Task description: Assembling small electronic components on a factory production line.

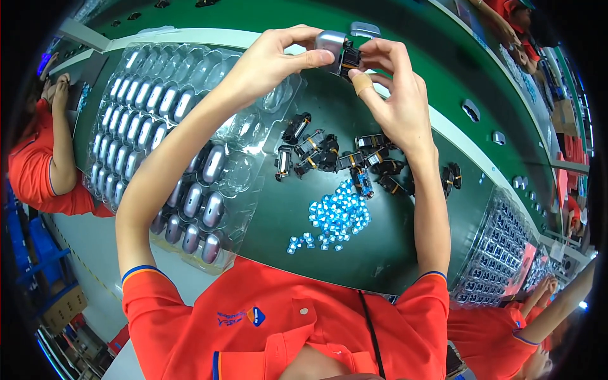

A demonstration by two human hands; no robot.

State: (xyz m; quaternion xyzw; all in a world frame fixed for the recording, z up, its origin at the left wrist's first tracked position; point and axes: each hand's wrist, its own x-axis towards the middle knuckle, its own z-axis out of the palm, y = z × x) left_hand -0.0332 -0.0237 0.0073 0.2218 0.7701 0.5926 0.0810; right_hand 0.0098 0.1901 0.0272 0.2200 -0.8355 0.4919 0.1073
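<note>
Near the far edge of the table, my left hand (275, 58) grips a grey, rounded plastic shell (330, 42) between thumb and fingers. My right hand (400, 95) pinches a black inner module (349, 58) that sits against the shell's open side; how deep it goes in, I cannot tell. A tan covering wraps the right thumb. Below the hands lies a loose cluster of similar black modules (329, 152) with orange strips. Closer to me is a heap of small blue-and-white pieces (340, 212).
At left, a clear plastic tray (237, 171) holds rows of grey shells (213, 163). Beyond the table runs a green conveyor belt (443, 88) with a few shells (470, 110) on it. Another tray of dark parts (497, 253) stands at right. Co-workers in red sit on both sides.
</note>
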